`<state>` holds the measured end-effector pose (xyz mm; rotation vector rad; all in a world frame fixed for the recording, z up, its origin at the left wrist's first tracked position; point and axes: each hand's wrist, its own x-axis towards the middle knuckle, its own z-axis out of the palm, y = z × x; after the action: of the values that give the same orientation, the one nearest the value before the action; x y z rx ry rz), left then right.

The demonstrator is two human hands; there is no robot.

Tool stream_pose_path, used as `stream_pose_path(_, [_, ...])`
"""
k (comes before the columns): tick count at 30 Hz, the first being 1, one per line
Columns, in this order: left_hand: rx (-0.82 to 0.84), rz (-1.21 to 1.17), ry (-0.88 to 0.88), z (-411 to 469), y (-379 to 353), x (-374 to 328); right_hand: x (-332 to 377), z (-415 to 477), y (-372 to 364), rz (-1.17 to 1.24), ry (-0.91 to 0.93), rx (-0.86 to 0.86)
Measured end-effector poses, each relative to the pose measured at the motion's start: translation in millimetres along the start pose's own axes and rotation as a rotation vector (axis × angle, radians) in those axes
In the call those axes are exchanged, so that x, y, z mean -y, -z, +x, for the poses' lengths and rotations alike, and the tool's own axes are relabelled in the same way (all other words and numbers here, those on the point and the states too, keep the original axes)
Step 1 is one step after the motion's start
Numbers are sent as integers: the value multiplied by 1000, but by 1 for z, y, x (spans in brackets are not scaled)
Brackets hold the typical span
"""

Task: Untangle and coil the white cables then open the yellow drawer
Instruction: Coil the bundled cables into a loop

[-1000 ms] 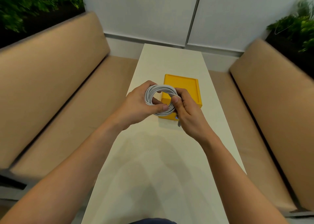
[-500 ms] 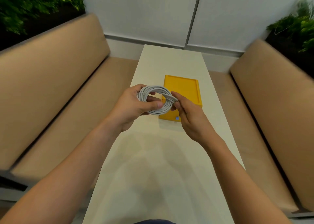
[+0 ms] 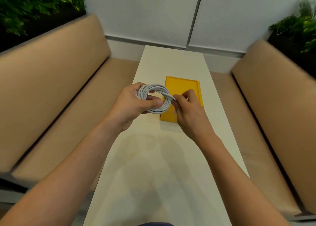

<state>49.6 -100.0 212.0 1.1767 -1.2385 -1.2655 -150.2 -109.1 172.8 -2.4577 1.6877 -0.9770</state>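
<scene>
My left hand (image 3: 131,105) grips the coiled cable (image 3: 154,87) above the desk (image 3: 171,165), thumb across the loops. My right hand (image 3: 189,113) pinches the strand wrapped over the coil's right side. The drawer (image 3: 186,87) lies just beyond, toward the desk's right edge.

A long, narrow, cream worktop (image 3: 171,183) runs away toward a pale panelled wall (image 3: 145,11) split by a thin grey vertical strip (image 3: 196,15). Tan padded seats flank it, one on the left (image 3: 51,88) and one on the right (image 3: 273,105). Leafy green plants stand behind each backrest, left (image 3: 34,4) and right (image 3: 301,27).
</scene>
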Motion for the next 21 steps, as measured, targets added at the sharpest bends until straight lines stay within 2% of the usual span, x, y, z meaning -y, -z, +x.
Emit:
stream_pose_path(4, [7,20,0,2,-2,2,-4,0,6,188,-95,140])
stream_pose_path(8, [93,-72,115,6,1,4,-6,-5,11,312,-108,287])
stream_pose_path(9, [110,-112,142,6,1,5,-7,-7,11,324,-107,293])
stream_pose_path(12, [121,-145,177,6,0,11,-14,-11,7,48,-52,230])
stream_pose_path(14, [102,-148,187,5,-2,14,-11,-10,4,-27,-74,235])
stream_pose_path(18, [75,-153,188,6,-9,15,-6,-5,-1,-16,-138,216])
stream_pose_path(21, [74,-181,182,5,-13,17,-5,-5,-1,134,-185,150])
